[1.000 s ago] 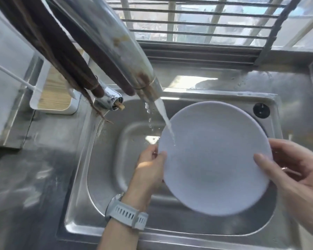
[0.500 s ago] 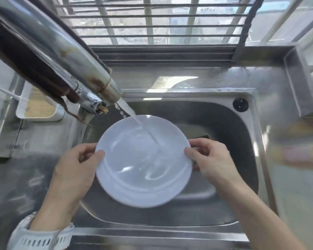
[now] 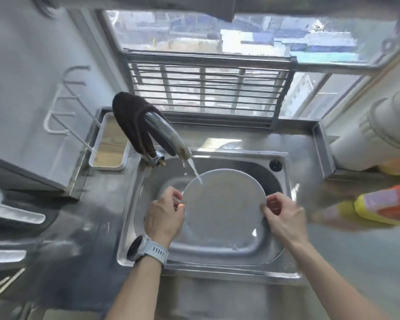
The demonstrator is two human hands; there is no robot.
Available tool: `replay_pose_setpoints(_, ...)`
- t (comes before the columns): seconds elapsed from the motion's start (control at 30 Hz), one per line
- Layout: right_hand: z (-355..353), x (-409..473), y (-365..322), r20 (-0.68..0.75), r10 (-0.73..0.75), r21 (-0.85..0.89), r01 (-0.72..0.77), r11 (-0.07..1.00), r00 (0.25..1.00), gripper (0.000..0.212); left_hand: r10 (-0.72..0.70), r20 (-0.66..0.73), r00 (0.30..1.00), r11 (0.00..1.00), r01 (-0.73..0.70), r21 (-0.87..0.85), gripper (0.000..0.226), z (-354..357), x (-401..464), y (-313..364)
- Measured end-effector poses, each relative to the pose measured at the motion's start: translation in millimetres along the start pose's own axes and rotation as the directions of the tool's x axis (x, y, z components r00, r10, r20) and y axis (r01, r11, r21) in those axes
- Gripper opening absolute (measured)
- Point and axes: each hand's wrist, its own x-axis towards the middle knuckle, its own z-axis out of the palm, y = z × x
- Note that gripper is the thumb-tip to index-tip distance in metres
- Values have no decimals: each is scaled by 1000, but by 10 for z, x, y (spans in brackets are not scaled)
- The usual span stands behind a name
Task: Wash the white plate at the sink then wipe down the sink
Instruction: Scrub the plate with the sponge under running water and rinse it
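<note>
The white plate is held over the steel sink, tilted up toward me. My left hand, with a white watch on the wrist, grips its left rim. My right hand grips its right rim. Water runs from the chrome tap and strikes the plate's upper left edge. A dark brown cloth hangs over the tap's neck.
A white tray with a wooden base sits left of the tap. A yellow and orange bottle lies on the counter at the right. A black plug marks the sink's back right corner. A barred window stands behind.
The view has pulled back and up from the sink. The plate went from lying flat with water pooling in it to tilted up, with both hands still on its rims.
</note>
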Motion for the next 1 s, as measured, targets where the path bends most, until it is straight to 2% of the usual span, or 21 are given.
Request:
replay_pose_setpoints(0.1, -140, -115, -70, -45, -41, -50, 39, 998, 998, 15, 97, -28, 995, 995, -97, 5, 3, -121, -79, 95)
replay_pose_setpoints(0.23, -381, -300, -238, -83, -97, -41, 94, 995, 992, 16, 283, -90, 955, 959, -282, 30, 13, -334, -192, 182)
replay_pose_setpoints(0.37, -855, -578, -641, -154, -211, -38, 207, 978, 965, 13, 388, -146, 910, 921, -390, 10, 12, -818, -422, 334)
replay_pose_setpoints(0.47, -1349, -819, -1096, -239, -337, -93, 324, 941, 911, 9, 464, -260, 847, 880, -473, 30, 11, -1422, -675, 575)
replay_pose_setpoints(0.57, -1752, -1042, -1512, -324, -440, -127, 423, 897, 838, 8, 549, -391, 739, 816, -576, 58, 12, -1961, -916, 778)
replay_pose_setpoints(0.67, -1832, -1104, -1646, -370, -472, -120, 463, 878, 800, 5, 602, -435, 669, 775, -620, 119, 8, -2072, -943, 738)
replay_pose_setpoints(0.7, -1732, -1073, -1586, -355, -459, -131, 443, 887, 814, 6, 595, -423, 684, 786, -606, 126, 6, -1962, -883, 661)
replay_pose_setpoints(0.73, -1560, -1010, -1472, -324, -427, -147, 401, 904, 844, 7, 568, -374, 733, 814, -567, 123, 7, -1794, -811, 565)
replay_pose_setpoints(0.8, -1094, -869, -1136, -203, -320, -172, 288, 942, 925, 6, 472, -228, 852, 881, -449, 146, 8, -1364, -653, 319)
replay_pose_setpoints(0.87, -673, -829, -800, -40, -181, -185, 171, 968, 983, 7, 379, -38, 925, 910, -365, 199, 9, -979, -599, 55)
replay_pose_setpoints(0.93, -527, -842, -694, -43, -144, -174, 134, 976, 989, 14, 321, 23, 947, 926, -318, 204, 13, -853, -608, -44)
replay_pose_setpoints(1.0, -637, -866, -785, -110, -184, -152, 166, 974, 977, 15, 324, -40, 945, 934, -312, 173, 18, -969, -616, 20)
